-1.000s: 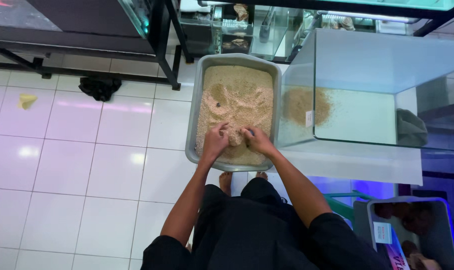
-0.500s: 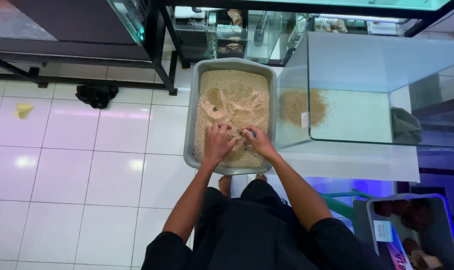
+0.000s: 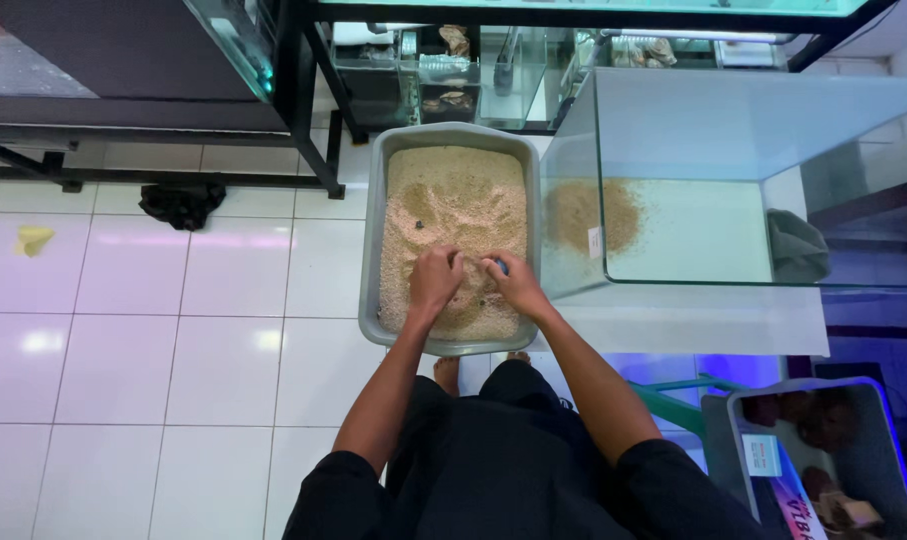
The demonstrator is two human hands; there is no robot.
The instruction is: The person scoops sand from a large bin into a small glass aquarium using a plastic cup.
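Note:
A grey plastic tub full of tan sand stands on the white tiled floor in front of me. Both my hands are pressed into the sand at the tub's near end. My left hand has its fingers curled down into the sand. Close beside it, my right hand is also dug in, and a small blue thing shows at its fingertips. What that blue thing is I cannot tell. To the right stands a glass tank with a small heap of sand on its bottom.
A dark cloth and a yellow scrap lie on the floor at left. A black metal stand with aquariums is behind the tub. A second grey tub with rocks sits at the lower right.
The view has shifted slightly. My hands have stayed together at the tub's near end, working in the sand, and the sand surface further up looks smoother.

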